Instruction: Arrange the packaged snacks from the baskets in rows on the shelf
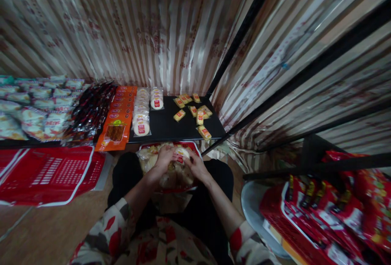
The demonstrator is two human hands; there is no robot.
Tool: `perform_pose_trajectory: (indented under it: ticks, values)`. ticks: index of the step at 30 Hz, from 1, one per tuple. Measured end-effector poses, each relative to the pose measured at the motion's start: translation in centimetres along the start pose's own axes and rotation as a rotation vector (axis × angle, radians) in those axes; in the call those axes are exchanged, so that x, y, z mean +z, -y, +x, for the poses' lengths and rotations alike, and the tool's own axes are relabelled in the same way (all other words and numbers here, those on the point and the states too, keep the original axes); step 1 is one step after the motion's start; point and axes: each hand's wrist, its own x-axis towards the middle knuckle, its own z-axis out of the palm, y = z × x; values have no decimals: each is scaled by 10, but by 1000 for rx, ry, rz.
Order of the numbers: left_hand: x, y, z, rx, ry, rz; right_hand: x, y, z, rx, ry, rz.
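Both my hands reach into a red basket (pixel 193 146) on my lap, filled with clear-wrapped round pale cakes (pixel 175 175). My left hand (pixel 164 158) is closed on the top of the pile at the left. My right hand (pixel 197 166) grips one wrapped cake with a red label (pixel 182 154) from the right. The two hands nearly meet over that packet. My fingers are partly buried among the wrappers.
A low black shelf (pixel 171 128) ahead carries rows of round cakes (pixel 141 115), small yellow packets (pixel 198 116), orange packets (pixel 117 118), dark red packets (pixel 91 110) and pale bags (pixel 33 106). Red baskets lie at the left (pixel 51 173) and right (pixel 320 212). Black rack bars (pixel 305 69) cross the right side.
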Motion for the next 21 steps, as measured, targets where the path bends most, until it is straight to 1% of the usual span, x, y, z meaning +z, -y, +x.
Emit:
perform_pose_trajectory:
  ticks: [3,6,8,10,12,14,15,18,20,21]
  values:
    - [-7,-2,1,64,-32,43,6,6,10,68,-3,176]
    - [-15,0,2,225,-103,216,12,16,19,123,-29,339]
    - [-19,1,3,332,-188,347,16,23,25,154,-73,407]
    - [-21,2,5,378,-268,431,19,28,33,174,-111,453]
    - [-21,2,9,402,-304,475,21,32,41,169,-112,458]
    - [-21,1,17,416,-308,458,20,36,52,128,-67,382]
    - [-21,0,22,420,-314,434,19,38,58,96,-45,301]
    - [-23,-6,36,425,-349,361,14,48,79,12,-24,-74]
    - [-24,-13,45,434,-360,332,11,56,95,5,-16,-319]
    - [-25,-17,48,437,-359,319,11,61,104,6,-6,-405]
